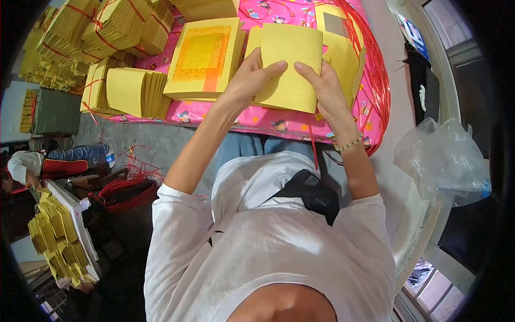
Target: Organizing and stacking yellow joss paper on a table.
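A pink patterned cloth (185, 109) is spread across the work area. 1 yellow paper stack (291, 86) is gripped, its long axis directed away from the wearer, by 2 partly closed hands: left edge by the left hand (249, 78), right edge by the right hand (329, 92); neither is nearer. 1 orange-printed stack (204, 51) is positioned just left.

We wear a white, round-necked, short-sleeved shirt (263, 241), a black pouch (320, 201) on the shirt's front, blue jeans (236, 147) below it and a beaded bracelet (350, 143) beyond its right sleeve (367, 228).
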